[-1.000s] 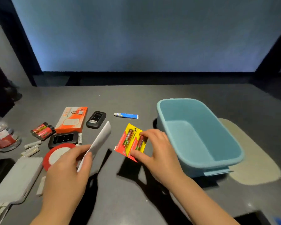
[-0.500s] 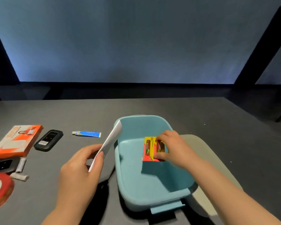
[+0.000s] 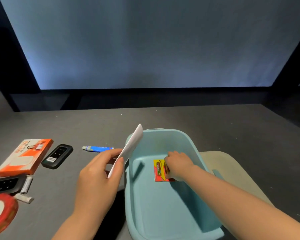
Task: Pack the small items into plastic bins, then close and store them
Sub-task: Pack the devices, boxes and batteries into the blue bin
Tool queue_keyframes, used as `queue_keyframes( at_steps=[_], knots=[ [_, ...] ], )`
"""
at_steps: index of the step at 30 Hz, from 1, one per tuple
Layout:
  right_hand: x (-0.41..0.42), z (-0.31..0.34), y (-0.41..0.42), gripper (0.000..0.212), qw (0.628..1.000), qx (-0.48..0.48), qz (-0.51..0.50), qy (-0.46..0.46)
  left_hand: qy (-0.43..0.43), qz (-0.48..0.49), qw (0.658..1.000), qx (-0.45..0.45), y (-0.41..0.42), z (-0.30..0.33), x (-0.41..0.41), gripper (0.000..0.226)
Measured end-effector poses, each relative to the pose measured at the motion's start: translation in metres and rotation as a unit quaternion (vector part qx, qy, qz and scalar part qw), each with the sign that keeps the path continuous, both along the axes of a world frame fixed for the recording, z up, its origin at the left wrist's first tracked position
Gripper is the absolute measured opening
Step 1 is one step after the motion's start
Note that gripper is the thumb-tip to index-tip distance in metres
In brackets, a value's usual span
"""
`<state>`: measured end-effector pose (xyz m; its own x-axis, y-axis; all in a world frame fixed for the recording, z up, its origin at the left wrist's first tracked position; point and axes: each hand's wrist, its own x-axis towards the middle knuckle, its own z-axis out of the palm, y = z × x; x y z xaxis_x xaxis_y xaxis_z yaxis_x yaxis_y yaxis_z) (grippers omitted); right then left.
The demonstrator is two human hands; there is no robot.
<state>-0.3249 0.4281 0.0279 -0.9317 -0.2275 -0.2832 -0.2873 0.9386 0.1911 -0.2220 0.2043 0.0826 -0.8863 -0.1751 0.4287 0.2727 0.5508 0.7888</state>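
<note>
A light blue plastic bin [image 3: 184, 137] stands open on the dark table. Inside it, my right hand [image 3: 177, 166] holds a yellow and red pack of AA batteries [image 3: 158, 170] against the bin's floor, fingers curled on its right side. My left hand [image 3: 99, 172] pinches a white card [image 3: 131, 148] just left of the bin's rim, with the card's top corner over the rim.
Left of the bin lie a blue tube [image 3: 98, 148], a black device [image 3: 57, 156], an orange box [image 3: 25, 156], another black device [image 3: 4, 185], white sticks [image 3: 25, 185] and a red tape roll [image 3: 0, 213]. A beige lid [image 3: 235, 172] lies under the bin's right side.
My right hand carried the battery pack from the table into the bin and lowered it to the floor. My left hand moved the white card right, up to the bin's rim.
</note>
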Motion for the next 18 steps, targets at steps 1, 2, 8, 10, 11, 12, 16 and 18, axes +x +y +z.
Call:
queue_keyframes(
  at_steps=[1, 2, 8, 10, 11, 12, 16, 18],
  knots=[
    [-0.001, 0.0, 0.0, 0.038, 1.0, 0.004, -0.01, -0.004, 0.009, -0.008, 1.0, -0.002, 0.001, 0.001, -0.004, 0.021],
    [-0.001, 0.002, -0.001, 0.04, 1.0, 0.003, -0.017, -0.003, 0.016, -0.015, 1.0, -0.002, 0.003, 0.003, -0.007, 0.021],
    [0.022, 0.048, -0.024, 0.038, 0.828, -0.538, -0.154, 0.046, 0.036, -0.041, 0.997, 0.05, 0.023, 0.003, -0.026, 0.021],
    [0.036, 0.059, -0.031, 0.029, 0.691, -0.698, -0.179, -0.061, 0.023, -0.056, 0.993, 0.097, 0.033, 0.0, -0.03, 0.023],
    [0.041, 0.059, -0.031, 0.027, 0.645, -0.734, -0.191, -0.095, 0.012, -0.066, 0.991, 0.115, 0.037, -0.002, -0.032, 0.023],
    [0.045, 0.058, -0.031, 0.025, 0.609, -0.759, -0.206, -0.106, 0.001, -0.076, 0.989, 0.127, 0.04, -0.004, -0.032, 0.021],
    [0.048, 0.053, -0.023, 0.012, 0.567, -0.776, -0.274, -0.032, -0.052, -0.128, 0.983, 0.122, 0.041, -0.018, -0.031, 0.02],
    [0.044, 0.055, -0.015, 0.009, 0.582, -0.764, -0.279, 0.027, -0.059, -0.132, 0.988, 0.058, 0.037, -0.027, -0.028, 0.029]
  ],
)
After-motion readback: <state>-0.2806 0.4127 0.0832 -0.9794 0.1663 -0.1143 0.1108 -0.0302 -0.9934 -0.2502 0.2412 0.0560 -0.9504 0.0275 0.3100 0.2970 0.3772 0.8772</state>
